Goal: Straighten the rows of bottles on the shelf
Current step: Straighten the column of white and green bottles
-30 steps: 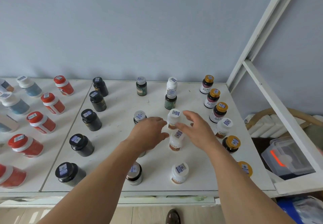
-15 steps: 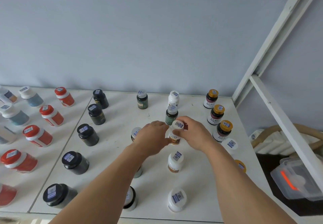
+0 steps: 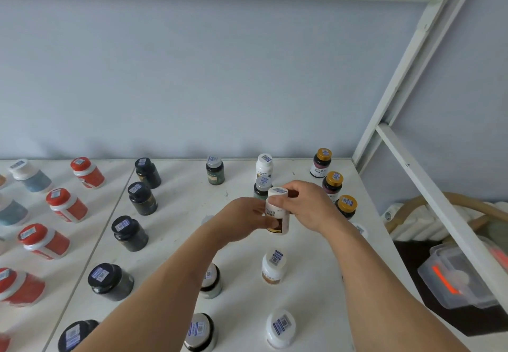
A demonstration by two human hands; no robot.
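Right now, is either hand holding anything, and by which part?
Both hold one white bottle with a brown label: the left hand grips its body from the left, and the right hand holds it near the cap.

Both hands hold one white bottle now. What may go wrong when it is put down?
1. The white bottle, gripped by the left hand and right hand, is right beside the grey-capped dark bottle; it may knock it over.
2. The right forearm passes close to the gold-capped bottles; pulling back might brush them.
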